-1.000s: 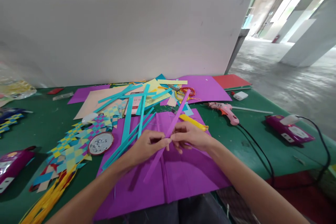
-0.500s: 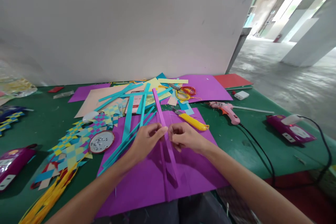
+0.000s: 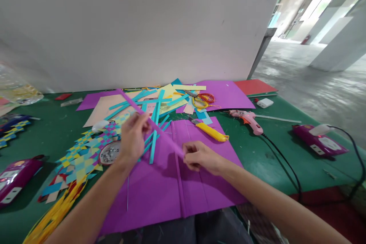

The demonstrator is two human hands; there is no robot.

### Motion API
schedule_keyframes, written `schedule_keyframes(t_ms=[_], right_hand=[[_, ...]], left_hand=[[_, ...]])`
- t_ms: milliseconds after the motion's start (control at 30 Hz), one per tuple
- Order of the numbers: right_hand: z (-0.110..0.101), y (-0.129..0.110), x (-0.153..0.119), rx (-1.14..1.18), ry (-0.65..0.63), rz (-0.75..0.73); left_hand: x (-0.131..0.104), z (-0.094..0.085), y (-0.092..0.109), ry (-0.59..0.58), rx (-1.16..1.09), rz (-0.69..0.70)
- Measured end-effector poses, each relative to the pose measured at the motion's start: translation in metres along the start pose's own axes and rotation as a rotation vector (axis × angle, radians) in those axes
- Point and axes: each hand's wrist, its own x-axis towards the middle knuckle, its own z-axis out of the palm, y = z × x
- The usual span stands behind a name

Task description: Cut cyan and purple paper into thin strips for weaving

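Note:
A long purple paper strip (image 3: 164,134) runs slantwise through the air between my two hands. My left hand (image 3: 134,135) pinches it partway along, and its far end sticks out up and to the left. At the strip's lower right end, my right hand (image 3: 201,155) closes round it with curled fingers. Below lies a large purple sheet (image 3: 154,194) with another narrow purple strip (image 3: 178,183) lying lengthwise on it. Several turquoise strips (image 3: 154,137) lie loose beyond and beside my left hand. A yellow utility knife (image 3: 212,132) rests on the sheet's far right part.
Scissors with red and yellow handles (image 3: 204,100) lie among paper scraps at the back. On the right are a pink glue gun (image 3: 246,119), its cord, and a purple power socket (image 3: 319,143). Woven paper pieces (image 3: 82,156) and a round dish (image 3: 109,153) lie left. A white board (image 3: 137,42) stands behind.
The purple strip has swung from nearly lengthwise to a slant. My left hand has moved left and up along it, away from my right hand. Some turquoise strips have shifted.

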Motion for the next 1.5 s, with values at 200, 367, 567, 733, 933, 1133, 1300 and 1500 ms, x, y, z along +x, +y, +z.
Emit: schedule_keyframes(t_ms=[200, 367, 567, 733, 933, 1133, 1300, 1500], right_hand=[[-0.007, -0.008, 0.003, 0.046, 0.159, -0.076], [-0.004, -0.011, 0.006, 0.004, 0.254, -0.124], [0.003, -0.007, 0.007, -0.054, 0.150, -0.103], [0.003, -0.002, 0.008, -0.123, 0.130, -0.119], [0.004, 0.003, 0.009, -0.192, 0.175, -0.176], [0.004, 0.002, 0.007, -0.021, 0.111, -0.151], [0.003, 0.000, 0.007, 0.092, 0.129, -0.122], [0.003, 0.001, 0.003, 0.028, 0.139, -0.015]], left_hand=[[0.020, -0.010, 0.003, 0.076, -0.108, 0.055], [-0.007, 0.006, -0.006, -0.175, 0.016, 0.012], [-0.026, 0.016, -0.010, -0.338, 0.168, -0.024], [-0.030, 0.017, -0.009, -0.353, 0.224, 0.001], [-0.030, 0.016, -0.005, -0.282, 0.292, 0.023], [-0.015, 0.009, -0.007, -0.190, 0.173, 0.040], [-0.014, 0.009, -0.011, -0.169, 0.166, 0.041], [0.002, 0.001, -0.002, 0.002, 0.014, 0.051]])
